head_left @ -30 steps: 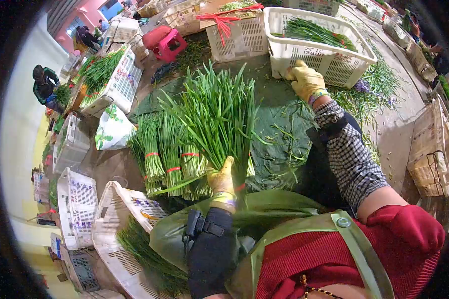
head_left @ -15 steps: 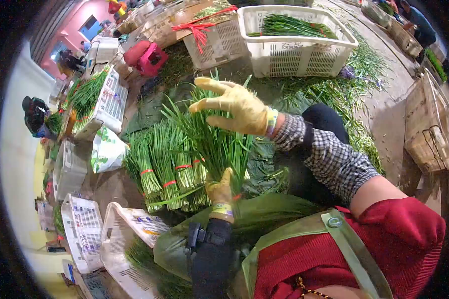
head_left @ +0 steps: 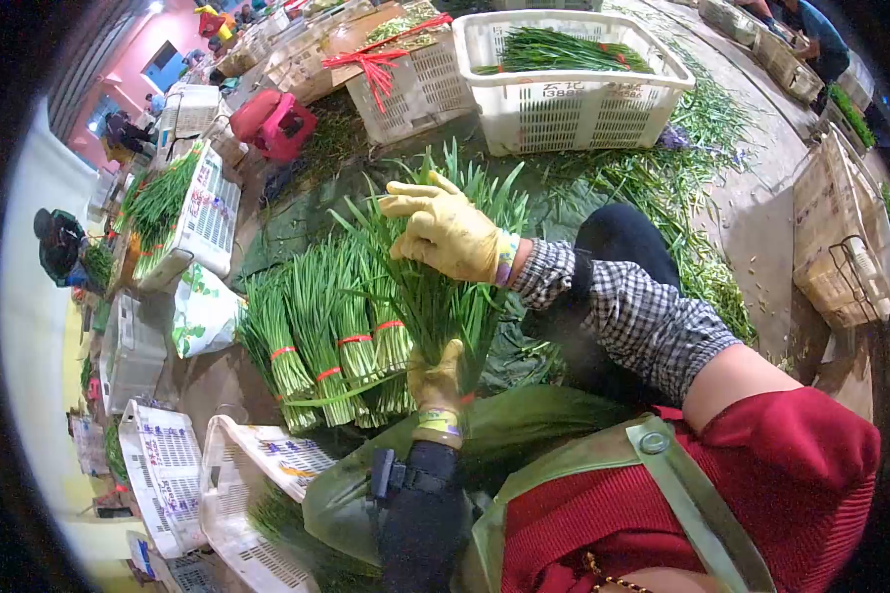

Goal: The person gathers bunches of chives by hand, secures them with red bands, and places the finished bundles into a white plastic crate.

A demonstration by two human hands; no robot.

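Observation:
My left hand [head_left: 435, 381], in a yellow glove, is wrapped round the lower part of a bunch of long green leaves [head_left: 445, 306]. The leaf tips fan out above it. Against the upper leaves is my right hand [head_left: 447, 232], also gloved in yellow, with its fingers bent and partly apart; whether any leaf lies between them cannot be made out. Several bundles tied with red bands [head_left: 311, 336] lie side by side just left of the held bunch, their pale stems toward me.
A white crate [head_left: 574, 109] with green bundles stands at the top. Red ties [head_left: 371, 69] hang over another crate. Loose leaves and trimmings [head_left: 702, 237] litter the floor at right. More crates [head_left: 163, 474] and a white-green bag [head_left: 206, 311] are at left. Other people are farther off.
My right hand has come down slightly and left onto the leaves, and its fingers have curled in from a wider spread. My left hand keeps its hold. The whole view has shifted a little.

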